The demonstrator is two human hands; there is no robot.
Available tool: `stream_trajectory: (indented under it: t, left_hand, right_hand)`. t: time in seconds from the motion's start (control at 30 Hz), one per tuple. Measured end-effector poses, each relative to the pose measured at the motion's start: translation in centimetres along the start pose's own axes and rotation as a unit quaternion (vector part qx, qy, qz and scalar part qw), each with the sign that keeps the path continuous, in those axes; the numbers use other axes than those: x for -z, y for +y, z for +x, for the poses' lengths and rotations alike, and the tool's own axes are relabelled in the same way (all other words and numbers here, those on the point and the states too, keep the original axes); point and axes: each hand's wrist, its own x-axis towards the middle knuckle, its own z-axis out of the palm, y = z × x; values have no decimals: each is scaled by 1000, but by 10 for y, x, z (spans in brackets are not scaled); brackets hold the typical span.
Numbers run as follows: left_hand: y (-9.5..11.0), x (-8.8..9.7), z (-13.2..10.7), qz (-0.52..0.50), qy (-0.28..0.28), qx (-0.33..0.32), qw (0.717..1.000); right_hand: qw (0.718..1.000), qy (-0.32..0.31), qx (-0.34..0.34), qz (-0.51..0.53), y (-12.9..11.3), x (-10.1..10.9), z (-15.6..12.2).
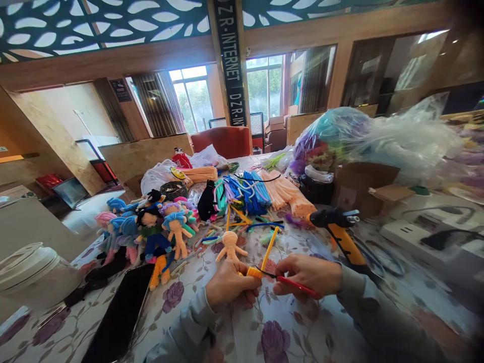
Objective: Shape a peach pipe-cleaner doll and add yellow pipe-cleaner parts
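Note:
My left hand [229,286] is closed on an orange coil of pipe cleaner [254,273], and a yellow pipe-cleaner stem [269,247] sticks up from it. Close beside it my right hand [308,275] grips red-handled scissors [297,286], whose tips sit at the coil. Both hands hover just above the flowered tablecloth [264,327]. Just behind them a small peach-coloured pipe-cleaner doll [230,245] lies on the cloth.
Several finished dolls [151,229] crowd the left. Bundles of pipe cleaners [249,194] lie at the back. A glue gun [338,229] stands to the right, a dark phone [121,312] and a clear jar [32,272] to the left. Plastic bags [378,138] and a cardboard box [363,186] fill the right.

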Motion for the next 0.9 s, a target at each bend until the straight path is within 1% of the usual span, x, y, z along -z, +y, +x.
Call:
stream_trajectory:
  t: [0.1, 0.2, 0.27, 0.37, 0.43, 0.47, 0.53, 0.63, 0.7, 0.77, 0.83, 0.9]
  left_hand:
    - [1, -1, 0, 5, 2, 8, 1000]
    - [0, -1, 2, 17, 6, 7, 1000]
    - [-1, -1, 3, 22, 7, 7, 1000]
    - [-1, -1, 5, 24, 12, 12, 1000]
    - [0, -1, 5, 27, 13, 14, 999]
    - [0, -1, 5, 26, 14, 15, 999]
    - [1, -2, 5, 16, 17, 22, 999]
    - [-1, -3, 6, -4, 16, 31, 999]
    - [-4, -1, 6, -17, 12, 24, 999]
    - [-7, 1, 6, -28, 13, 12, 999]
    - [-10, 3, 6, -34, 17, -2, 999]
    - [-10, 6, 5, -38, 18, -14, 999]
  right_hand:
    - [1000, 11, -6, -20, -1, 1, 0]
    - [999, 4, -4, -36, 0, 1, 0]
    - [1000, -1, -1, -28, 2, 2, 1]
    - [1000, -6, -18, -7, 4, 1, 3]
    - [1000, 8, -30, 1, 6, 2, 6]
    - [999, 26, -32, 2, 6, 2, 7]
    - [996, 85, -33, -1, 9, 4, 10]
    - [975, 217, -31, -47, 14, 9, 13]
    - [944, 304, -30, -123, 18, 12, 14]
    - [904, 370, -44, -212, 21, 16, 13]
    - [867, 409, -80, -272, 23, 18, 11]
    - [847, 426, -109, -298, 27, 20, 10]
